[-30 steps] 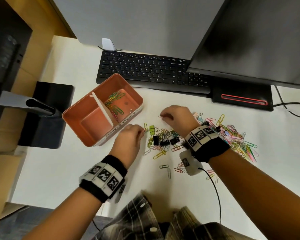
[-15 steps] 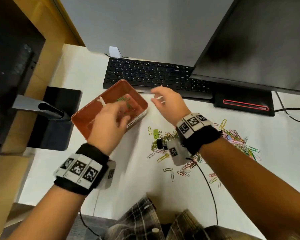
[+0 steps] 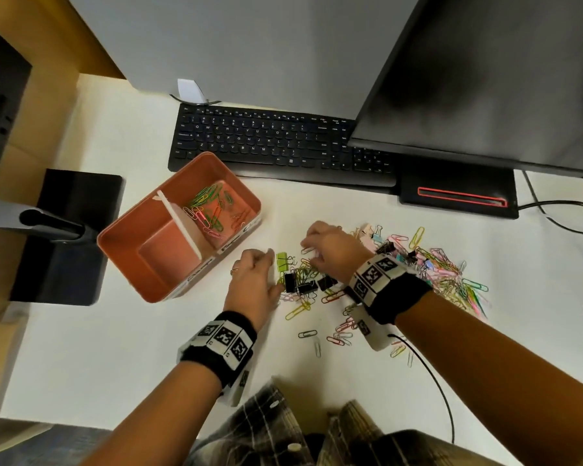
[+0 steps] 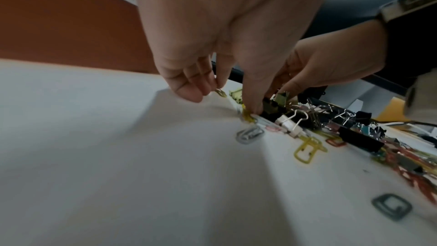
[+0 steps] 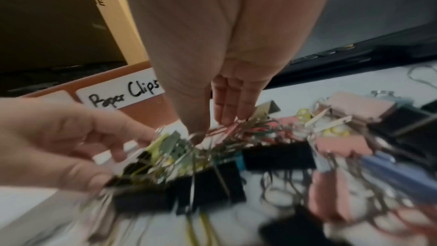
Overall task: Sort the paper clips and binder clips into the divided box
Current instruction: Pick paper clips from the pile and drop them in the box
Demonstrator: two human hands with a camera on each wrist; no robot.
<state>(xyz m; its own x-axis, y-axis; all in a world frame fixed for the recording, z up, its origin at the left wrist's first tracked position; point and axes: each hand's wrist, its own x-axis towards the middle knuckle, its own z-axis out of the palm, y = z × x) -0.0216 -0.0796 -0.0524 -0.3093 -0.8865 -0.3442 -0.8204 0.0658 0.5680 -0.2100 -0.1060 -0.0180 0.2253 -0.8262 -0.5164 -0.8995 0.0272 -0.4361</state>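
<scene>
An orange divided box (image 3: 128, 250) stands at the left of the desk; a white divider (image 3: 179, 220) splits it. Its right compartment holds coloured paper clips (image 3: 209, 210), the left one nothing. A mixed pile of clips (image 3: 435, 264) lies to the right, with black binder clips (image 3: 303, 284) and a green binder clip (image 3: 282, 260) at its left edge. My left hand (image 3: 270, 260) has curled fingers, and its thumb touches a yellow paper clip (image 4: 248, 117). My right hand (image 5: 212, 128) pinches thin paper clips (image 5: 227, 128) on top of the pile.
A black keyboard (image 3: 266, 142) lies behind the box, and a monitor (image 3: 485, 79) with its base (image 3: 458, 193) stands at the back right. A black stand (image 3: 68, 230) sits left of the box. A "Paper Clips" label (image 5: 123, 93) marks the box's side. A cable (image 3: 435, 375) trails from my right wrist.
Both hands went from the pile up over the box's right compartment, then came back down to the left edge of the pile.
</scene>
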